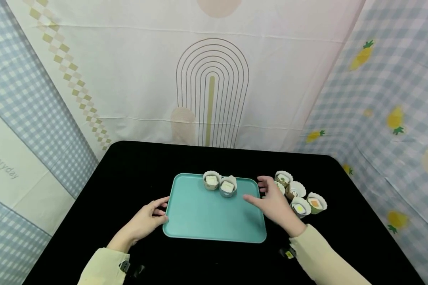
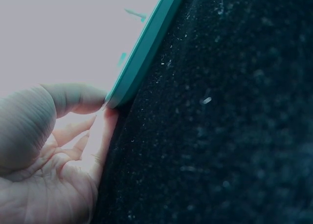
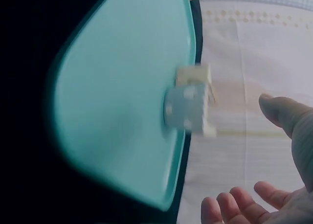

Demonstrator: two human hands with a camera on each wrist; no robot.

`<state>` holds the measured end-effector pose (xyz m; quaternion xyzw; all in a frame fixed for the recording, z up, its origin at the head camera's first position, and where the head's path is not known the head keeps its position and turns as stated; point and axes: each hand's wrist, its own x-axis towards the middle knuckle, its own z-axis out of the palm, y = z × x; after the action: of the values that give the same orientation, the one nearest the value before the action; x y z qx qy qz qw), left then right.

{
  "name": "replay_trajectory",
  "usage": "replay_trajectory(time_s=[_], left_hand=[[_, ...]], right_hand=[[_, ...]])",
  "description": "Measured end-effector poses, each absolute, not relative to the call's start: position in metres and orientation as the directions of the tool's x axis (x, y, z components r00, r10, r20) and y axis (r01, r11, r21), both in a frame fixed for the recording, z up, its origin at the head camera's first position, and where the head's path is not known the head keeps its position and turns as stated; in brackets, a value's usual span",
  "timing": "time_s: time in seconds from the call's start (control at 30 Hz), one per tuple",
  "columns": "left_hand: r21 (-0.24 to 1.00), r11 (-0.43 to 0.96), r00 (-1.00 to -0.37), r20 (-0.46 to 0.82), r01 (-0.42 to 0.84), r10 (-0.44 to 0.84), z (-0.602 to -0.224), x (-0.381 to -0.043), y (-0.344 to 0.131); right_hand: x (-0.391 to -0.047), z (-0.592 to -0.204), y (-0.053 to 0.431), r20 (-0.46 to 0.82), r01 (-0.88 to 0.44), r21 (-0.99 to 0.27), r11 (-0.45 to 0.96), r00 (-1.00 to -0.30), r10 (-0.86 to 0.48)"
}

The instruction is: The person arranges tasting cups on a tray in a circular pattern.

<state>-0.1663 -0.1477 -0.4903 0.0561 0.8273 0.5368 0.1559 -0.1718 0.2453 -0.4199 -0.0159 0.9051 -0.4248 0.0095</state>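
Note:
A turquoise tray (image 1: 214,221) lies on the black table. My left hand (image 1: 142,221) pinches its left edge between thumb and fingers, as the left wrist view shows up close. Two paper baking cups stand side by side by the tray's far edge: a beige one (image 1: 212,186) and a blue one with pale dots (image 3: 185,108). A pale block sits in each. Over the tray's right edge my right hand (image 1: 274,204) hovers with thumb and fingers spread, nothing between them. It partly hides one of the cups beyond it.
To the right of the tray several more paper cups stand clustered, among them one with an orange-marked piece (image 1: 315,203) and one with a yellow-marked piece (image 1: 300,208). A patterned cloth (image 1: 139,79) hangs behind the black table (image 1: 135,166), with checked cloth on both sides.

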Motion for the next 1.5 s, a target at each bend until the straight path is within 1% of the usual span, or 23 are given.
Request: replay_trajectory(time_s=[0.2,0.23,0.37,0.47,0.6,0.8,1.0,1.13,1.2,1.33,1.5], left_hand=[[0.909,0.410,-0.946,-0.196,-0.077,0.258,-0.492,-0.166,-0.147],[0.909,0.410,-0.947,-0.195,-0.077,0.256,-0.492,-0.166,-0.146],[0.909,0.410,-0.948,-0.194,-0.076,0.253,-0.491,-0.166,-0.147],[0.910,0.406,-0.947,-0.195,-0.079,0.253,-0.492,-0.167,-0.147],[0.912,0.403,-0.946,-0.198,-0.082,0.256,-0.491,-0.167,-0.147],[0.909,0.409,-0.945,-0.197,-0.077,0.260,-0.490,-0.167,-0.146],[0.907,0.413,-0.949,-0.197,-0.080,0.248,-0.491,-0.166,-0.146],[0.907,0.414,-0.951,-0.192,-0.077,0.244,-0.491,-0.166,-0.146],[0.908,0.411,-0.951,-0.190,-0.076,0.243,-0.491,-0.166,-0.146],[0.908,0.412,-0.951,-0.193,-0.079,0.242,-0.491,-0.166,-0.146],[0.906,0.415,-0.950,-0.195,-0.080,0.242,-0.489,-0.165,-0.146]], right_hand=[[-0.156,-0.412,0.297,0.075,-0.062,-0.777,0.626,-0.997,-0.006],[-0.154,-0.410,0.307,0.074,-0.053,-0.780,0.623,-0.997,0.008],[-0.148,-0.405,0.340,0.149,-0.065,-0.746,0.662,-0.986,0.071],[-0.146,-0.405,0.364,0.166,-0.056,-0.727,0.684,-0.981,0.097],[-0.144,-0.412,0.398,0.123,-0.026,-0.723,0.690,-0.988,0.091],[-0.145,-0.423,0.434,0.017,0.034,-0.759,0.650,-0.997,0.071],[-0.149,-0.438,0.455,-0.134,0.099,-0.773,0.626,-0.991,-0.008],[-0.151,-0.447,0.460,-0.200,0.135,-0.781,0.610,-0.979,-0.040],[-0.152,-0.449,0.461,-0.203,0.128,-0.783,0.608,-0.978,-0.056],[-0.150,-0.455,0.462,-0.160,0.076,-0.786,0.614,-0.984,-0.083],[-0.150,-0.463,0.461,-0.130,0.053,-0.820,0.569,-0.987,-0.095]])
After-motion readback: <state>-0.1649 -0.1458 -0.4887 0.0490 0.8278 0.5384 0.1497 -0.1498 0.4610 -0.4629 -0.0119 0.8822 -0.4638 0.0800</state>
